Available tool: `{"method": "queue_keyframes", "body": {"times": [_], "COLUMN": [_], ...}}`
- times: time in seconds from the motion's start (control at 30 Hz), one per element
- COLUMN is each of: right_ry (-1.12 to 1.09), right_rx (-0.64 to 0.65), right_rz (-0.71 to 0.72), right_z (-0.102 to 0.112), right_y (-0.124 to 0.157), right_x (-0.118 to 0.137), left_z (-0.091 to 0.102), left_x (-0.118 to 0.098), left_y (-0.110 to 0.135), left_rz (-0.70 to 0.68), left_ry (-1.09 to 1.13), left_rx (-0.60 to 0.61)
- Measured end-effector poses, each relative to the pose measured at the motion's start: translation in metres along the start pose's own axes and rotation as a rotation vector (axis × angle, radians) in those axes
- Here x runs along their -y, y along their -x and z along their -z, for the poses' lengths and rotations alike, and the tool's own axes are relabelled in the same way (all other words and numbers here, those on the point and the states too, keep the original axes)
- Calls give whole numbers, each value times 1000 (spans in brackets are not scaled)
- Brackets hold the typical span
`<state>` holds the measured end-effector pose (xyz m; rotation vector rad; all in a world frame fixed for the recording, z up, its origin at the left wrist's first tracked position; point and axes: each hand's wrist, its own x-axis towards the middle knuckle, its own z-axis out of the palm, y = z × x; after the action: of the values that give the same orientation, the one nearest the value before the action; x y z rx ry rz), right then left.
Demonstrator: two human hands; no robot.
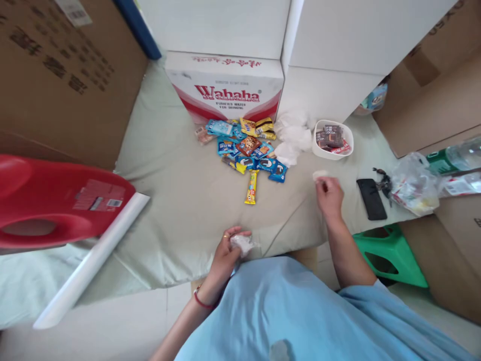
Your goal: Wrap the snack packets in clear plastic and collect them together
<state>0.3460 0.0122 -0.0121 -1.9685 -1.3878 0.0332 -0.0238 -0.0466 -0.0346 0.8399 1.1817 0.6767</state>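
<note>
Near the table's front edge, my left hand (pixel 230 245) has its fingers curled round a crumpled, whitish see-through plastic wrapping (pixel 242 244). My right hand (pixel 329 196) pinches a small pale piece (pixel 320 174), blurred, over the table below a white tub (pixel 332 156). Brown packets (pixel 330 135) marked "COCO" and a red one lie in the tub. Left of it rest crumpled white tissues or bags (pixel 295 135). A pile of blue, yellow and brown snack packets (pixel 250 145) lies at the middle, with a yellow snack packet (pixel 251 187) standing out toward me.
Behind the pile stands a white and red Wahaha carton (pixel 229 90). A red jug (pixel 56 200) and a white roll (pixel 93 260) are at the left. On the right lie a black phone (pixel 371 199), a plastic bag (pixel 413 185) and a bottle (pixel 454 156); a green stool (pixel 391 255) stands below.
</note>
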Motion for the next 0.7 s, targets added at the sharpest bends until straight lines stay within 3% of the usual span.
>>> {"method": "queue_keyframes", "body": {"times": [0.07,0.13,0.23,0.3,0.37,0.43,0.53,0.6,0.63,0.7], "right_ry": [3,-9,-30,-82,-194,-372,-650,-743,-763,-788], "right_rx": [-230,-318,-152,-39,60,205,680,894,943,919], "right_rz": [19,48,121,137,113,39,-33,4,-6,-119], "right_z": [0,-2,-9,-16,-20,-22,-23,-27,-30,-35], "right_y": [-38,-83,-138,-145,-120,-70,17,59,72,80], "right_x": [16,35,55,64,76,90,113,126,131,133], "left_z": [3,3,1,0,0,-1,-5,-9,-11,-13], "left_x": [0,-4,-11,-14,-14,-14,-17,-22,-25,-33], "left_y": [7,11,11,9,6,2,-6,-10,-13,-17], "left_rz": [-34,-79,-129,-122,-93,-78,-80,-88,-97,-118], "left_ry": [-23,-29,29,73,103,117,108,75,54,13], "left_rx": [-35,-113,-237,-271,-291,-307,-272,-211,-185,-147]}}
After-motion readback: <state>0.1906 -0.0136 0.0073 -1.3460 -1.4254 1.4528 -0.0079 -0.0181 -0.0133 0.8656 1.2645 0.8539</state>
